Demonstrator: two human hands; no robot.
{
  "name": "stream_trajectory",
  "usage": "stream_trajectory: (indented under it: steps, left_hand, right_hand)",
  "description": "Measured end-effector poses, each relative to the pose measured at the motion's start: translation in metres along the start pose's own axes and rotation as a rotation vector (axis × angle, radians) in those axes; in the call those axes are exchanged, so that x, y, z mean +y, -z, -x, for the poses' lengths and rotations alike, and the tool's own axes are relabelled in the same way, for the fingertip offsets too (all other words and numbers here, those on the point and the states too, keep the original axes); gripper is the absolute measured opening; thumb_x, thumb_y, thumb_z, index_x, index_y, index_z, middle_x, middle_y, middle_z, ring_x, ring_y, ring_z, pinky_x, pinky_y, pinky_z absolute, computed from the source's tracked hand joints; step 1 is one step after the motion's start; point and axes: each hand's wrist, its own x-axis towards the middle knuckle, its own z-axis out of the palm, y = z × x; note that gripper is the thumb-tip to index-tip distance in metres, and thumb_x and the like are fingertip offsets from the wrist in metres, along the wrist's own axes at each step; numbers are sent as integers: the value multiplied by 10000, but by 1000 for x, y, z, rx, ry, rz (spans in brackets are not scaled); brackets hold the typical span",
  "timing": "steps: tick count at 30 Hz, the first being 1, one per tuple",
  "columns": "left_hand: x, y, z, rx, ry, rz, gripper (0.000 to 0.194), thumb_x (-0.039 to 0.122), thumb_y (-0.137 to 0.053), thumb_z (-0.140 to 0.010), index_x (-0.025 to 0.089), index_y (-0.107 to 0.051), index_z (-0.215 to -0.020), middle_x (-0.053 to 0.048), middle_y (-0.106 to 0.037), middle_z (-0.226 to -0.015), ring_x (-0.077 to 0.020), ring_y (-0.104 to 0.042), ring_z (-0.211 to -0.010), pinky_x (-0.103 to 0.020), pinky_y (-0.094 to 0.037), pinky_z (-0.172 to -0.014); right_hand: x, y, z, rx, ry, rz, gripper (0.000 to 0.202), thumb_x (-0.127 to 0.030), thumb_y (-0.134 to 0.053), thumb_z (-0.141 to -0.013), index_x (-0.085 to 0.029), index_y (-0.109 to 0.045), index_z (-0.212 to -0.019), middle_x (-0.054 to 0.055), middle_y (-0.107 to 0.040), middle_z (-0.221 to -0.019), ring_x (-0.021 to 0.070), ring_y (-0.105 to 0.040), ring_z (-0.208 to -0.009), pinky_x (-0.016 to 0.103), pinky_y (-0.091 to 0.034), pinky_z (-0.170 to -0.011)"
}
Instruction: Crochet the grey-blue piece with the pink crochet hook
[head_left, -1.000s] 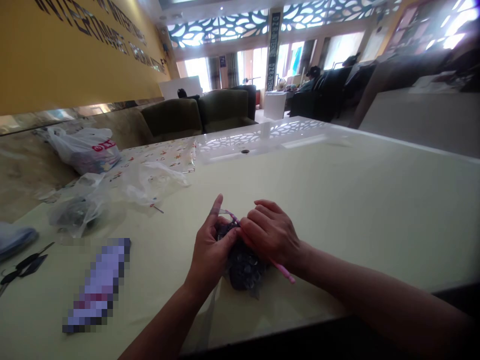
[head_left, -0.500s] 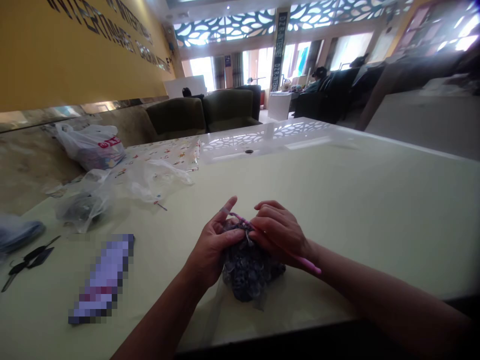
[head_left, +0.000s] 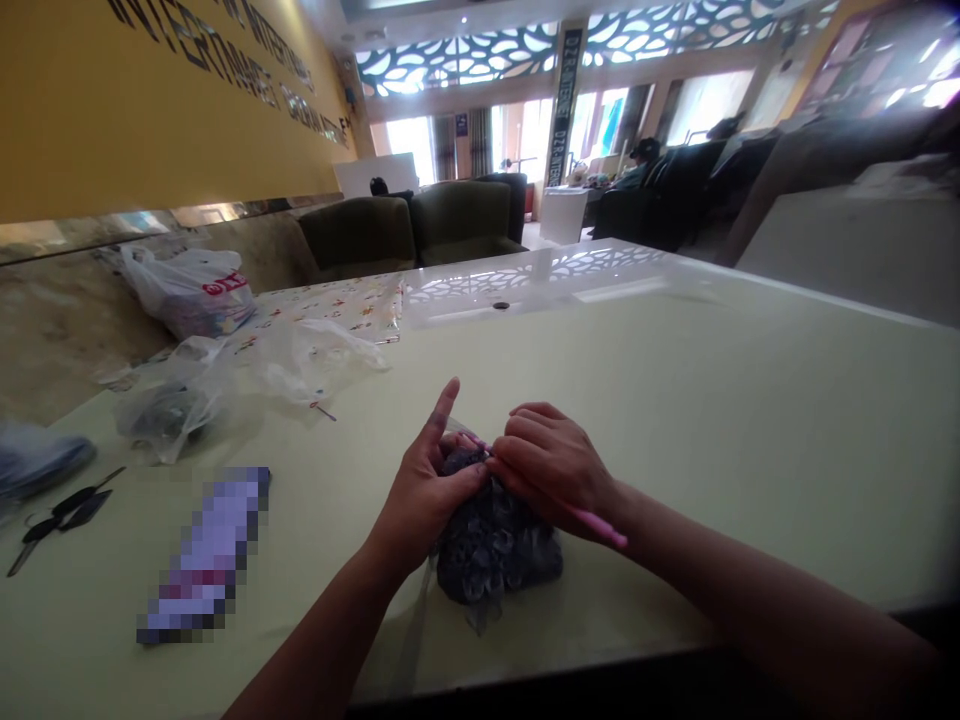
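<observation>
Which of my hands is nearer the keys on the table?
Left. Your left hand, holding the dark textured piece, is right of the keys, past the blurred purple item. Your right hand, gripping the pink rod, is farther right.

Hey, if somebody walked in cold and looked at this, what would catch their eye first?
Probably the left hand holding a dark, ruffled piece near the edge of the pale table, with the right hand gripping a pink stick beside it. Next, likely the yellow wall at upper left, then the pixelated purple patch left of both hands.
</observation>
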Motion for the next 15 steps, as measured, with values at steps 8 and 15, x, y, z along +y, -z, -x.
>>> stream_trajectory:
  steps: [8,15]
  left_hand:
    - [2,-7,3,-110,243,362,779,103,-786,-699,266,-543,-1421,26,-601,-789,-72,-569,-685,-207,-463,-726]
    - [9,6,-2,-173,165,444,761,76,-755,-690,251,-561,-1405,14,-618,-818,-74,-585,-660,-197,-485,-676]
  right_hand:
    - [-15,1,10,157,82,152,107,-162,-539,-936,-171,-532,-829,0,-486,-670,144,-412,-638,359,-465,-770]
    - [-6,5,5,200,-1,-277,102,-167,-551,-942,-184,-530,-844,-2,-509,-687,130,-481,-642,300,-466,-673]
